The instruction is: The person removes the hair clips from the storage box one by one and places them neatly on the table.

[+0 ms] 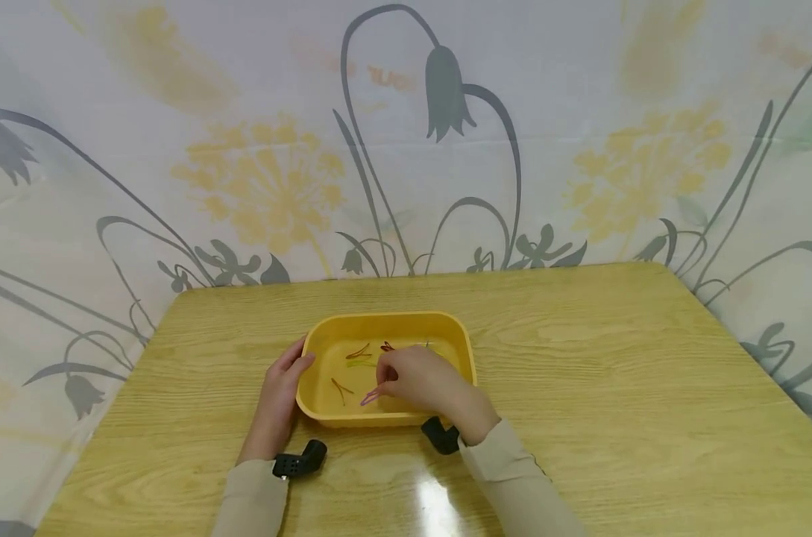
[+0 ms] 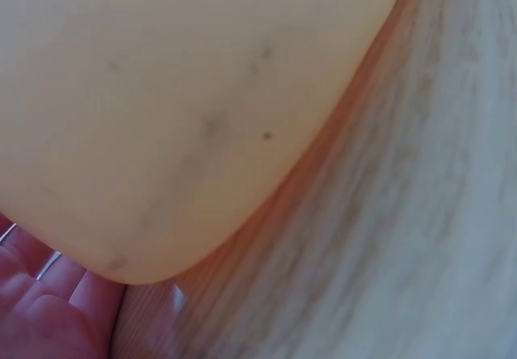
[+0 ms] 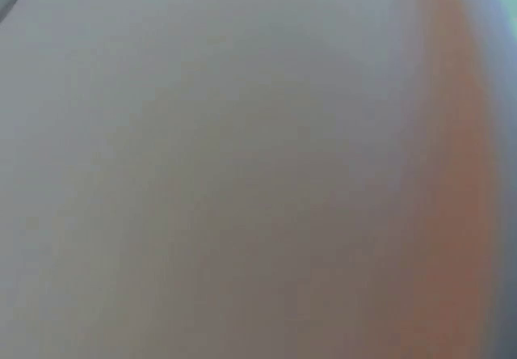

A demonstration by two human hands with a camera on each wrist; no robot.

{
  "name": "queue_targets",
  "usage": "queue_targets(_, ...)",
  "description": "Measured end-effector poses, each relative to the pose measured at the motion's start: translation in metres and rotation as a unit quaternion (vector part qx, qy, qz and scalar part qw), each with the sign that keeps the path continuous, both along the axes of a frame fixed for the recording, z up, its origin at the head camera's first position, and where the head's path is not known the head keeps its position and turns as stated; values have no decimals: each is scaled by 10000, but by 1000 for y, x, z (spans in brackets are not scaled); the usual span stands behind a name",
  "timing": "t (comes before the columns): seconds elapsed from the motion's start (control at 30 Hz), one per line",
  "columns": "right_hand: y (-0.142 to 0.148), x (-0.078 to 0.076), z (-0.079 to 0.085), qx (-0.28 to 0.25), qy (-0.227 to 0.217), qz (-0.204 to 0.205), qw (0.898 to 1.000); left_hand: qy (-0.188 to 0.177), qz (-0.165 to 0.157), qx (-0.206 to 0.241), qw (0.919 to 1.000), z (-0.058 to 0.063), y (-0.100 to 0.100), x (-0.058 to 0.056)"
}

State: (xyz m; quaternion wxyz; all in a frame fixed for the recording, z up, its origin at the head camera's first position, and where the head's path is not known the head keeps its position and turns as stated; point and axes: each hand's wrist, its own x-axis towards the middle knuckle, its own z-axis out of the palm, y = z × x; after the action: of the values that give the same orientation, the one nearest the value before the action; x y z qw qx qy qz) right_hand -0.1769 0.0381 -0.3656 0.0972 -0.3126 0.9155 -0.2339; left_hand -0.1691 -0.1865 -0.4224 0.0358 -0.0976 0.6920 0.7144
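Beige sleeves [image 1: 526,488] nearest; right hand [image 1: 422,379] pinches pink band [image 1: 369,397] over yellow tray [image 1: 379,421], left hand [image 1: 279,391] grips its left edge, probably for steadiness.

R hand [image 1: 422,379] pinching, L hand [image 1: 283,386] gripping

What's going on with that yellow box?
A person's left hand holds the left end of the yellow tray on a wooden table. Their right hand pinches a thin pink loop over it. Other thin pieces, some orange or yellow-green, lie inside.
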Motion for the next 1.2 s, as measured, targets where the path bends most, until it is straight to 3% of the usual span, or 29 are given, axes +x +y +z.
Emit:
queue_targets(0.2, 2, 1, 4, -23, 137, 86, 9999, 2, -8, 7, 10000, 0, 0, 0)
queue_targets(0.77, 19, 2, 23, -394, 6, 28, 9992, 9, 54, 12, 10000, 3, -5, 1)
queue_targets(1.2, 43, -4, 32, -645, 63, -415, 9970, 39, -178, 215, 9996, 0, -1, 2)
